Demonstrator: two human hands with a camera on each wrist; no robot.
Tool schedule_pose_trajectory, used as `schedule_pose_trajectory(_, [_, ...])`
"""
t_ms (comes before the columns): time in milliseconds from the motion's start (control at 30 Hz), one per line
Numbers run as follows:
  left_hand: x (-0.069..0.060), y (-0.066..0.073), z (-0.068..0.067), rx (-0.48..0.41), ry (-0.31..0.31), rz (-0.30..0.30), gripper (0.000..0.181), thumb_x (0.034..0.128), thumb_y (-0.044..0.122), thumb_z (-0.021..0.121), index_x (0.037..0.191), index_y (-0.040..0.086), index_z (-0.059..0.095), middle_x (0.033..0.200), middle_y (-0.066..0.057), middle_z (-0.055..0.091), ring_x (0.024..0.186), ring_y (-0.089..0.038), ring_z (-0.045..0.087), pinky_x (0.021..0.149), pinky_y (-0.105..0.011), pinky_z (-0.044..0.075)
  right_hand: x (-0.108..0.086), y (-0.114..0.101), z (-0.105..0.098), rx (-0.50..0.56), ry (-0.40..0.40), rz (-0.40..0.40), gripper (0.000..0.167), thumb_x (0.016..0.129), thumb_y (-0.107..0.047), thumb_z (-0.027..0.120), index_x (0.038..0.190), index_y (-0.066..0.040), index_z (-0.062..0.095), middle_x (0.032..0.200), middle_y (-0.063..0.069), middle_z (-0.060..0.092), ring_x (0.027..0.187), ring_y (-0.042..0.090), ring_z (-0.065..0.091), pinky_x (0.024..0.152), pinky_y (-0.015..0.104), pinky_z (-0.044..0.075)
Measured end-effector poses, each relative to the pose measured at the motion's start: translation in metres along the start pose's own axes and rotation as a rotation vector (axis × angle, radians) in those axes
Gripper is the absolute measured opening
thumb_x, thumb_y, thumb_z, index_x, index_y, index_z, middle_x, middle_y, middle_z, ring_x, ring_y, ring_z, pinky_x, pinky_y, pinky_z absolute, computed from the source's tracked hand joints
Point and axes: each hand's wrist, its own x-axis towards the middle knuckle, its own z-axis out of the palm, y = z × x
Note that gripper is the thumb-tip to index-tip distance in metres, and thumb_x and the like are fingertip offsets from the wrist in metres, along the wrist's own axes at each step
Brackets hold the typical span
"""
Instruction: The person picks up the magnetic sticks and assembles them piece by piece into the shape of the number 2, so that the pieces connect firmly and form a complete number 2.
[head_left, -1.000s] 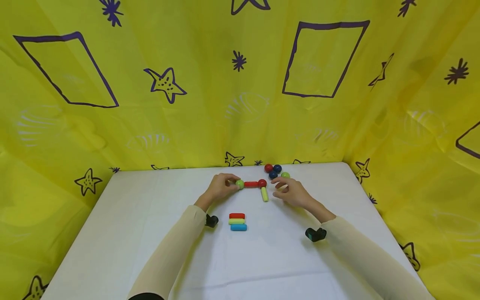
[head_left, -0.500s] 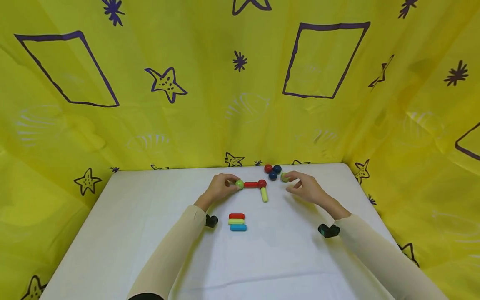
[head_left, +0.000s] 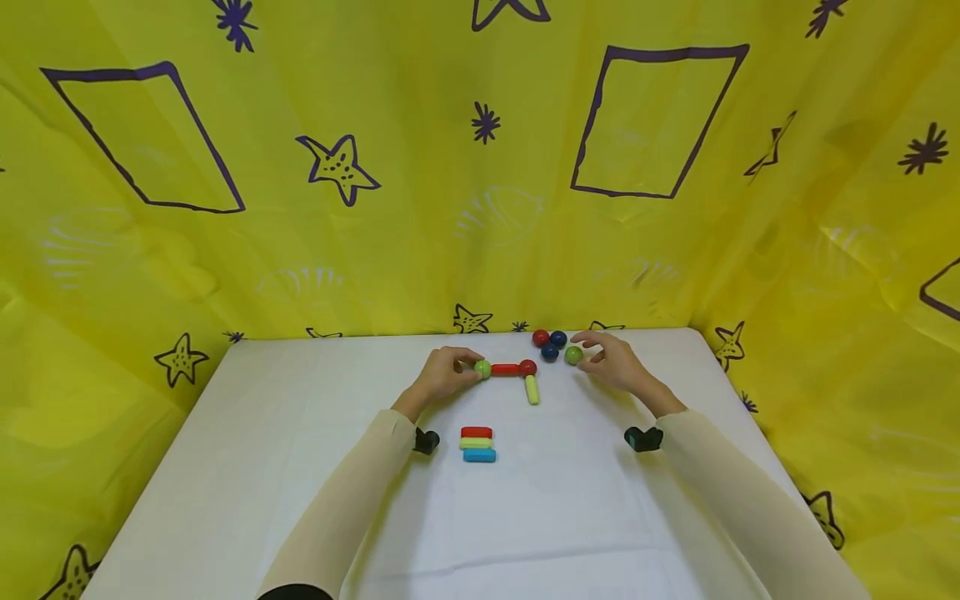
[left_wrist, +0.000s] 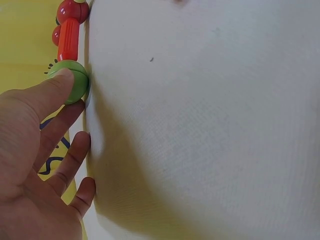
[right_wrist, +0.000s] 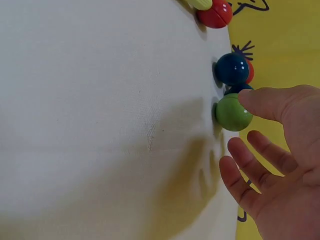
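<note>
In the head view my left hand (head_left: pixel 441 372) pinches a light green ball (left_wrist: pixel 75 85) between thumb and finger. A red stick (head_left: pixel 506 370) runs from that ball to a red ball (head_left: pixel 528 367), and a pale yellow stick (head_left: pixel 532 390) extends from the red ball toward me. My right hand (head_left: pixel 617 364) is beside a second green ball (head_left: pixel 573 355), with thumb and index finger spread around it. In the right wrist view the thumb overlaps this ball's edge; whether it touches, I cannot tell. The other fingers there are loosely extended.
Behind the joined pieces lie another red ball (head_left: pixel 541 337) and two dark blue balls (head_left: pixel 550 353). Nearer me, a red stick (head_left: pixel 476 432), a yellow stick (head_left: pixel 476 443) and a blue stick (head_left: pixel 479 456) lie side by side. A yellow patterned curtain (head_left: pixel 420 250) borders the white table (head_left: pixel 300 467).
My right hand has moved right and farther back, from beside the yellow stick to the loose green ball, its thumb and index finger spreading. My left hand stays on its green ball.
</note>
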Motion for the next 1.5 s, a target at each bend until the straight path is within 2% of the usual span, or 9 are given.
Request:
schedule_pose_trajectory(267, [-0.001, 0.004, 0.0, -0.005, 0.004, 0.023, 0.028, 0.0928, 0.017, 0.078, 0.121, 0.012, 0.076, 0.113, -0.003, 0.075, 0.093, -0.02, 0.058, 0.085, -0.033, 0.049, 0.007, 0.011, 0.006, 0.03, -0.013, 0.005, 0.035, 0.093, 0.001, 0.069, 0.128, -0.003, 0.064, 0.129, 0.025, 0.063, 0.112, 0.045, 0.063, 0.094, 0.055, 0.054])
schedule_pose_trajectory(567, [-0.003, 0.005, 0.0, -0.006, 0.013, 0.015, 0.028, 0.0923, 0.016, 0.079, 0.12, 0.013, 0.077, 0.111, -0.003, 0.075, 0.092, -0.02, 0.058, 0.085, -0.033, 0.048, 0.007, 0.015, 0.013, 0.019, 0.041, 0.009, 0.031, 0.094, 0.001, 0.068, 0.124, -0.005, 0.066, 0.123, 0.026, 0.068, 0.101, 0.04, 0.067, 0.091, 0.054, 0.054])
schedule_pose_trajectory(800, [-0.003, 0.006, 0.0, -0.002, 0.011, 0.017, 0.028, 0.093, 0.017, 0.078, 0.12, 0.012, 0.076, 0.113, -0.003, 0.075, 0.093, -0.02, 0.058, 0.085, -0.033, 0.049, 0.006, 0.015, 0.015, 0.015, 0.064, 0.008, 0.03, 0.094, 0.0, 0.068, 0.124, -0.004, 0.065, 0.122, 0.027, 0.068, 0.099, 0.041, 0.068, 0.09, 0.053, 0.055])
schedule_pose_trajectory(1500, [-0.002, 0.006, -0.002, 0.03, -0.002, -0.004, 0.028, 0.0939, 0.018, 0.077, 0.122, 0.013, 0.076, 0.112, -0.003, 0.075, 0.093, -0.02, 0.057, 0.086, -0.033, 0.048, 0.009, 0.014, 0.011, -0.002, 0.0, 0.031, 0.028, 0.095, -0.005, 0.071, 0.122, -0.006, 0.064, 0.121, 0.025, 0.068, 0.101, 0.04, 0.067, 0.092, 0.054, 0.054])
